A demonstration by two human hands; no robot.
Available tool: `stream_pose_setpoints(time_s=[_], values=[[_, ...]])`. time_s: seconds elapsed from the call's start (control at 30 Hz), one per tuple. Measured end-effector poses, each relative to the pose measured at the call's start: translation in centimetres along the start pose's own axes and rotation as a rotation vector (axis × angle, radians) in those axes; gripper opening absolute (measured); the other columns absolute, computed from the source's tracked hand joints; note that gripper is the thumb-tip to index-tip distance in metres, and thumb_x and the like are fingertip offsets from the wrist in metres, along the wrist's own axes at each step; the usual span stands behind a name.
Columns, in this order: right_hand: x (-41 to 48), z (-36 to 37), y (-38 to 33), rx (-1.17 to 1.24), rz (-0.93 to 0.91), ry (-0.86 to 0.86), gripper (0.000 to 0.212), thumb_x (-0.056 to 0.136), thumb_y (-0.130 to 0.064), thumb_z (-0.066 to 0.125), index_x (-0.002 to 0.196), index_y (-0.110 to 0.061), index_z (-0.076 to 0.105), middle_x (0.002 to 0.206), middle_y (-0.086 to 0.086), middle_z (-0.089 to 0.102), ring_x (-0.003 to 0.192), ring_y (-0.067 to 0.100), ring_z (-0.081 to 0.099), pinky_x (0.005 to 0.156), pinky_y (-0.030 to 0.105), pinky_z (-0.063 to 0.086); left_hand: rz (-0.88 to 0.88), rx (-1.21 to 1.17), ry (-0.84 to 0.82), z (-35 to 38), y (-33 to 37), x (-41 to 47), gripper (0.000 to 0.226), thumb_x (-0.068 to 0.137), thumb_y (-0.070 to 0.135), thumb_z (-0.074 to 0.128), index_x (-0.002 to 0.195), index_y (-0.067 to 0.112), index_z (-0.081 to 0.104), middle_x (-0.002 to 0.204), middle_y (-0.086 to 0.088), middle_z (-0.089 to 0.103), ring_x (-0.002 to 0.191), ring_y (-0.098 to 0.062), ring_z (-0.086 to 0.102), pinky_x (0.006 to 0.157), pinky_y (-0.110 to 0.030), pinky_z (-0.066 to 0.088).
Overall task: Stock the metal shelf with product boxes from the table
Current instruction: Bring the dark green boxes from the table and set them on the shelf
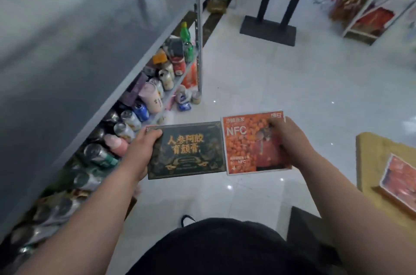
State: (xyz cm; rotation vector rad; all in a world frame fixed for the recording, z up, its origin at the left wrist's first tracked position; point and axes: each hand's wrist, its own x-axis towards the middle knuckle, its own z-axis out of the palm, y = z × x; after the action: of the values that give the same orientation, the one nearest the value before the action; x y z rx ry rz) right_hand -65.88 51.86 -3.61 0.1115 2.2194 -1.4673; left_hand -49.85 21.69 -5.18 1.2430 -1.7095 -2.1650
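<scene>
My left hand (141,149) grips the left edge of a dark green box with gold lettering (186,151), thumb on top. My right hand (290,137) grips the right side of an orange box marked NFC (245,144), fingers curled over its face. Both boxes lie flat, side by side, above the floor in front of me. The metal shelf (74,54) runs along my left, its grey top board bare. A table (371,155) at the right edge carries another orange box (398,179).
Several cans and bottles (139,103) crowd the lower shelf board. A shelf upright (198,27) stands at the shelf's far corner. A black table base (267,29) sits ahead on the white tiled floor (292,83). A rack with goods (373,11) is far right.
</scene>
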Motion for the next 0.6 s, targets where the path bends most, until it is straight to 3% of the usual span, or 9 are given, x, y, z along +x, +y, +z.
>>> stream_pose_setpoints(time_s=[0.1,0.2,0.27,0.37,0.5,0.6], values=[[3.7,2.6,-5.3,0.009,-0.146,-0.137,0.059,0.079,-0.07,0.067,0.114,-0.023,0.072,0.106,0.005,0.077,0.1,0.03,0.074,0.095,0.057,0.055,0.042,-0.064,0.062,-2.6,3.9,0.7,0.01,0.093,0.028,0.058,0.097,0.02,0.062,0.083,-0.01,0.072,0.076,-0.028,0.072,0.075,-0.049,0.059],[6.5,4.9,-11.4,0.018,-0.237,-0.216,0.047,0.082,-0.063,0.069,0.109,-0.025,0.074,0.105,0.007,0.078,0.099,0.031,0.075,0.094,0.058,0.055,0.119,-0.1,0.154,-4.2,7.7,1.3,0.015,0.083,0.037,0.063,0.093,0.026,0.066,0.089,-0.011,0.073,0.083,-0.031,0.072,0.084,-0.059,0.056],[8.5,6.1,-15.2,0.013,-0.294,-0.233,0.04,0.083,-0.062,0.069,0.105,-0.028,0.074,0.101,0.005,0.078,0.094,0.028,0.076,0.092,0.056,0.057,0.183,-0.128,0.223,-4.4,10.2,1.5,0.014,0.08,0.039,0.063,0.09,0.031,0.068,0.091,-0.011,0.073,0.08,-0.029,0.071,0.082,-0.059,0.054],[11.6,7.0,-21.1,0.018,-0.376,-0.283,0.035,0.088,-0.056,0.067,0.105,-0.025,0.07,0.097,0.003,0.079,0.088,0.025,0.077,0.089,0.052,0.059,0.303,-0.188,0.313,-3.8,14.4,2.1,0.008,0.088,0.032,0.063,0.082,0.033,0.068,0.082,-0.006,0.071,0.072,-0.025,0.07,0.08,-0.053,0.055],[15.6,7.2,-29.4,0.106,-0.478,-0.374,0.028,0.091,-0.048,0.068,0.102,-0.021,0.069,0.093,0.005,0.079,0.085,0.024,0.077,0.085,0.045,0.06,0.44,-0.262,0.413,-2.1,20.7,2.8,0.007,0.097,0.023,0.057,0.092,0.025,0.061,0.076,-0.004,0.071,0.063,-0.017,0.071,0.066,-0.036,0.057],[18.6,7.6,-35.6,0.143,-0.563,-0.461,0.028,0.092,-0.045,0.068,0.102,-0.019,0.07,0.093,0.007,0.079,0.082,0.025,0.077,0.084,0.045,0.06,0.552,-0.289,0.487,-0.7,25.4,2.7,0.006,0.098,0.021,0.056,0.094,0.023,0.059,0.071,0.0,0.071,0.061,-0.014,0.07,0.061,-0.032,0.055]])
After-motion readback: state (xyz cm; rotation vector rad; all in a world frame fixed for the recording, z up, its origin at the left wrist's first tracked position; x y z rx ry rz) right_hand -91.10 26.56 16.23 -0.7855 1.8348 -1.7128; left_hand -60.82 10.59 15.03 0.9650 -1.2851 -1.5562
